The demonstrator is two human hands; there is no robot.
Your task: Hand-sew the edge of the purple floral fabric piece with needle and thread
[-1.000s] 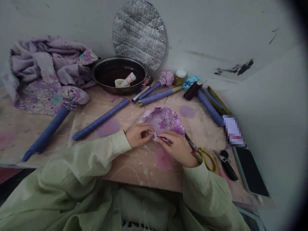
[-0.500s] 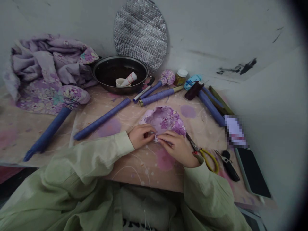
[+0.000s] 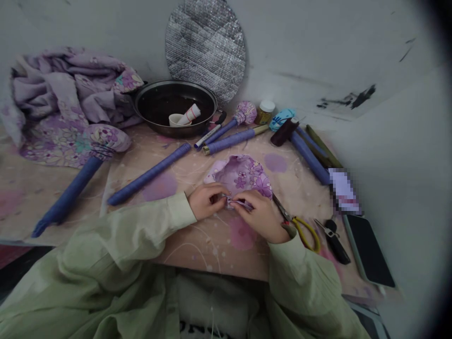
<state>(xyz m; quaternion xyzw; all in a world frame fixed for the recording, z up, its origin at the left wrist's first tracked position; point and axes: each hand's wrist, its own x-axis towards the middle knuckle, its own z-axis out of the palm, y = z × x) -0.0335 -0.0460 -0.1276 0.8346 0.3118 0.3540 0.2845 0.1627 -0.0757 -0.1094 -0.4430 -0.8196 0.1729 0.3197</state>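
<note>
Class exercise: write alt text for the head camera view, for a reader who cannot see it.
Both hands, the left hand and right hand, pinch the near edge of a purple floral fabric piece on a patterned table. Yellow-handled scissors lie beside the right hand; blue wrapped sticks and a black pan sit behind.

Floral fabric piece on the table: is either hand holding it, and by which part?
Both. The left hand and right hand pinch the floral fabric piece at its near edge, fingertips almost meeting.
</note>
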